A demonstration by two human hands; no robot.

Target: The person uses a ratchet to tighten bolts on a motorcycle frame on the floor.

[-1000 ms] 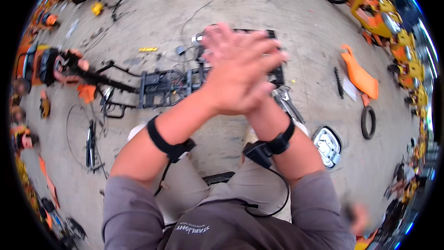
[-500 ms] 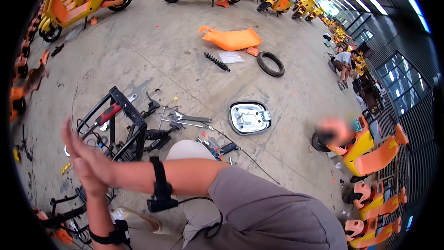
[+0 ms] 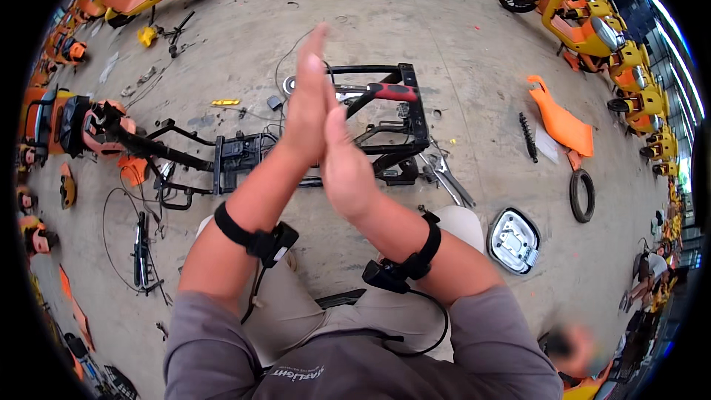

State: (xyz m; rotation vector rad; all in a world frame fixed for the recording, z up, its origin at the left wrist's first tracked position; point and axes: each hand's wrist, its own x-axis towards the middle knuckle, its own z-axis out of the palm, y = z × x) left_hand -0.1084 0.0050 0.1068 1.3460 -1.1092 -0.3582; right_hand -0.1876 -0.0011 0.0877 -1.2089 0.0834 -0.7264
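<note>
My left hand [image 3: 304, 118] and my right hand [image 3: 348, 176] are raised in front of me, palms together, fingers stretched out and pointing away. Neither holds anything. Beyond and below them lies a black metal scooter frame [image 3: 416, 122], partly hidden by my hands and forearms. Across its far part rests a ratchet wrench with a red and black handle [image 3: 394, 92]; my fingers cover part of its shaft. A black box-like part [image 3: 250, 150] sits in the frame left of my left hand. Each forearm wears a black strap with a small device.
Metal wrenches [image 3: 450, 179] lie right of the frame. Farther right are a silver-lined seat-like part [image 3: 514, 241], a tire [image 3: 582, 196], a shock absorber [image 3: 528, 138] and an orange panel [image 3: 561, 122]. Left are a black strut [image 3: 141, 252] and cables. Yellow-orange scooters [image 3: 570, 18] line the edges.
The view has swung left, so the frame and my hands now appear near the middle. My palms remain together, with fingers stretched out.
</note>
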